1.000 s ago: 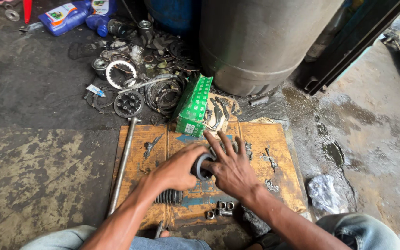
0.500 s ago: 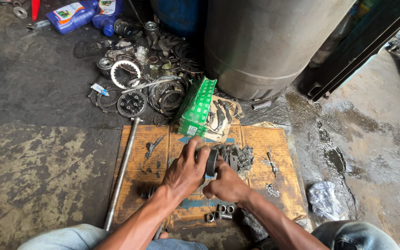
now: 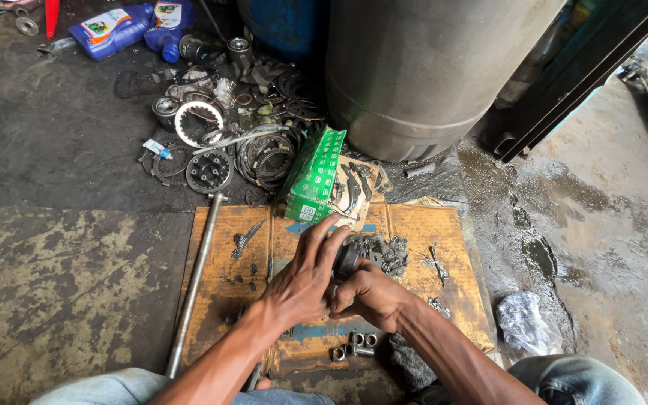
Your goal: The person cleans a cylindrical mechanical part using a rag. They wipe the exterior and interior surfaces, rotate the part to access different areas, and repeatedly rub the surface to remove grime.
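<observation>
Both hands are closed around a dark round metal part [image 3: 349, 257] over a greasy brown cardboard sheet [image 3: 444, 232] on the floor. My left hand [image 3: 303, 279] covers the part from the left, fingers spread over its top. My right hand [image 3: 369, 294] grips it from below and the right. Most of the part is hidden by the fingers. Small metal sleeves [image 3: 354, 349] lie on the cardboard just below my hands.
A green box [image 3: 313, 175] stands at the cardboard's far edge. Beyond it lie several rings, discs and gears [image 3: 211, 150], blue bottles [image 3: 118, 28] and a big grey drum [image 3: 429, 67]. A long metal rod [image 3: 193, 279] lies left. A crumpled plastic bag [image 3: 525, 324] sits right.
My right hand went from fingers spread over the part to closed under it. Both hands shifted slightly up the cardboard and now cup the part together.
</observation>
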